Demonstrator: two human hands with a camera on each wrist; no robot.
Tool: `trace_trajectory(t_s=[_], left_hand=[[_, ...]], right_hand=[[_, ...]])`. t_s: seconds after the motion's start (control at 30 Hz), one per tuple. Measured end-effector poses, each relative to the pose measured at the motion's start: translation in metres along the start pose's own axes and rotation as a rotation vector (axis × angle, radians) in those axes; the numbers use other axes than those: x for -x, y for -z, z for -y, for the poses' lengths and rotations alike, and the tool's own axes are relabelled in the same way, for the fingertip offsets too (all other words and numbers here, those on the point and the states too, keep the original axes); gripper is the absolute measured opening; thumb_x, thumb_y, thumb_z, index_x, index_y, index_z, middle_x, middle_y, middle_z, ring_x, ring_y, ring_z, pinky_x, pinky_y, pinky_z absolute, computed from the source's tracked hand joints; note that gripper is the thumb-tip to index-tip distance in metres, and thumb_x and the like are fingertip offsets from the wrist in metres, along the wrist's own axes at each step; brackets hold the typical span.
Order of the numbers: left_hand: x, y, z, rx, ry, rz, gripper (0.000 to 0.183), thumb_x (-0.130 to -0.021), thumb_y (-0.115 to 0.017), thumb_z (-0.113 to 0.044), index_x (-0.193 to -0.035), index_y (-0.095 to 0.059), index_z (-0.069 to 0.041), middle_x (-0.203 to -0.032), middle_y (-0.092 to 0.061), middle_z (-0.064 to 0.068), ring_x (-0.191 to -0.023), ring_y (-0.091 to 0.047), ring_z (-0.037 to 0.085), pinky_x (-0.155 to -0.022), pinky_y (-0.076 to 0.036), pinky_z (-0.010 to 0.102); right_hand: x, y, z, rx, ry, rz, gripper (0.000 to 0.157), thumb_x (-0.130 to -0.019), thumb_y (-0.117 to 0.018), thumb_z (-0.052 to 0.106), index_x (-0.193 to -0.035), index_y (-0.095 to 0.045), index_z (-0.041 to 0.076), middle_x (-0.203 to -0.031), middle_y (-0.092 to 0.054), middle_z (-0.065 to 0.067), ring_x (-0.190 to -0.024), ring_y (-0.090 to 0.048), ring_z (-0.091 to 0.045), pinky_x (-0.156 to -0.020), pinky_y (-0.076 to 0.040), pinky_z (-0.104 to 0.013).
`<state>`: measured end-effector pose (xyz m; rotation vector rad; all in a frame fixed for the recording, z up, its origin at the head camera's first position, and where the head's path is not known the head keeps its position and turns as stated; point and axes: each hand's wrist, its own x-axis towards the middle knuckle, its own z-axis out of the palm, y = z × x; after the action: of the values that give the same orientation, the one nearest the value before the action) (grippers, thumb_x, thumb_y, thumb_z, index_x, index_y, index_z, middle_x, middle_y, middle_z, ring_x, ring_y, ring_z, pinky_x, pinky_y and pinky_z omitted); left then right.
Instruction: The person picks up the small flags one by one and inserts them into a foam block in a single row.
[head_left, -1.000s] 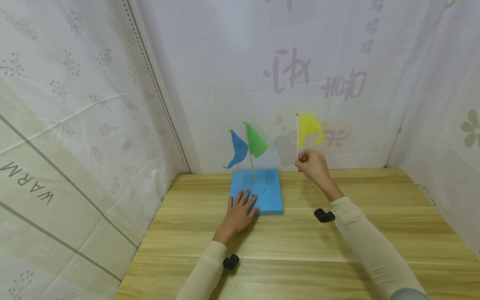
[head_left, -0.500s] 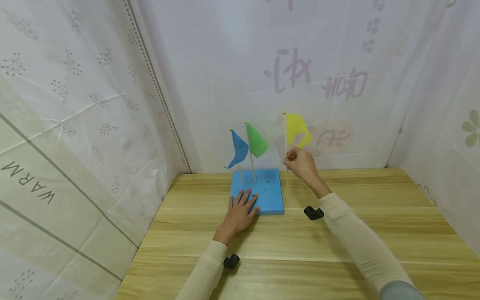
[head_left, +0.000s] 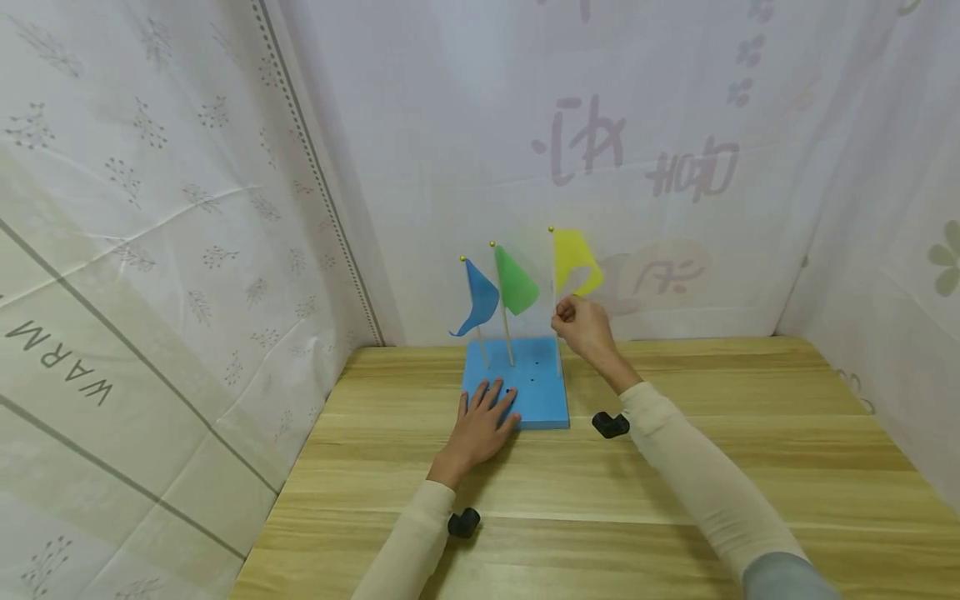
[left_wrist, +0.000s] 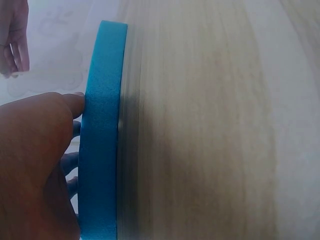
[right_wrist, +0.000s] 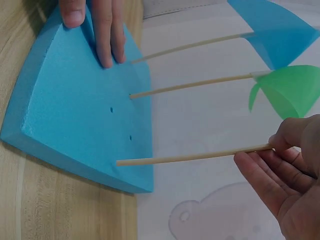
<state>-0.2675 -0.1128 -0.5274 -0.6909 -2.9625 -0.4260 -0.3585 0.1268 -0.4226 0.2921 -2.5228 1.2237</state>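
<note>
My left hand (head_left: pixel 478 432) rests on the front left of a blue foam board (head_left: pixel 546 406), fingers spread over its top. With thumb and fingers, my right hand (head_left: pixel 587 329) pinches the wooden stick (right_wrist: pixel 192 157) of a yellow flag (head_left: pixel 573 250). The flag is upright, and its gold bead is at the top. In the right wrist view, the stick's bare lower end is close over the board near its right edge, beside two small holes. A blue flag (head_left: pixel 482 293) and a green flag (head_left: pixel 516 282) stand in the board at the back left, leaning slightly.
The board lies on a wood-grain table (head_left: pixel 712 492) near its back edge. Behind it hangs a pale printed curtain (head_left: pixel 450 125), with more patterned cloth (head_left: pixel 187 250) at the left. A black wrist device (head_left: pixel 611 425) shows beside the right sleeve.
My right hand has moved left with the yellow flag, from beside the board to over its right edge. My left hand stays in place on the board.
</note>
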Motion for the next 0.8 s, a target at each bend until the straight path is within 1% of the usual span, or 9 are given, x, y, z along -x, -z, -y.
trace_trajectory(t_s=[0.13,0.23,0.53,0.8], left_hand=[[0.0,0.0,0.0,0.009,0.0,-0.003,0.056,-0.104,-0.04,-0.046,-0.154,-0.035,-0.021,-0.163,-0.025,0.009,-0.151,-0.018,0.036,-0.118,-0.013,0.066],[0.0,0.0,0.0,0.006,0.003,-0.004,0.055,-0.104,-0.04,-0.046,-0.154,-0.036,-0.021,-0.163,-0.025,0.009,-0.151,-0.019,0.036,-0.118,-0.013,0.066],[-0.001,0.0,0.0,-0.008,0.017,0.001,0.056,-0.104,-0.038,-0.049,-0.155,-0.034,-0.024,-0.164,-0.023,0.006,-0.152,-0.017,0.034,-0.118,-0.012,0.066],[-0.001,0.0,0.001,-0.016,0.023,0.023,0.057,-0.104,-0.037,-0.051,-0.155,-0.032,-0.026,-0.164,-0.021,0.005,-0.153,-0.015,0.034,-0.119,-0.012,0.065]], right_hand=[[-0.003,-0.007,0.001,0.013,0.009,-0.005,0.007,-0.089,-0.064,0.014,-0.092,-0.065,0.008,-0.088,-0.071,-0.008,-0.079,-0.069,-0.021,-0.07,-0.057,-0.035],[-0.004,-0.012,0.002,0.004,0.03,-0.014,0.007,-0.09,-0.064,0.013,-0.093,-0.064,0.006,-0.09,-0.071,-0.01,-0.082,-0.07,-0.023,-0.073,-0.057,-0.037],[-0.01,-0.027,0.006,-0.02,0.082,-0.03,0.006,-0.093,-0.064,0.012,-0.094,-0.065,0.006,-0.09,-0.071,-0.009,-0.085,-0.069,-0.023,-0.074,-0.057,-0.038],[-0.009,-0.032,0.009,-0.01,0.089,-0.013,0.009,-0.095,-0.063,0.015,-0.095,-0.065,0.007,-0.091,-0.07,-0.008,-0.085,-0.068,-0.022,-0.071,-0.056,-0.037]])
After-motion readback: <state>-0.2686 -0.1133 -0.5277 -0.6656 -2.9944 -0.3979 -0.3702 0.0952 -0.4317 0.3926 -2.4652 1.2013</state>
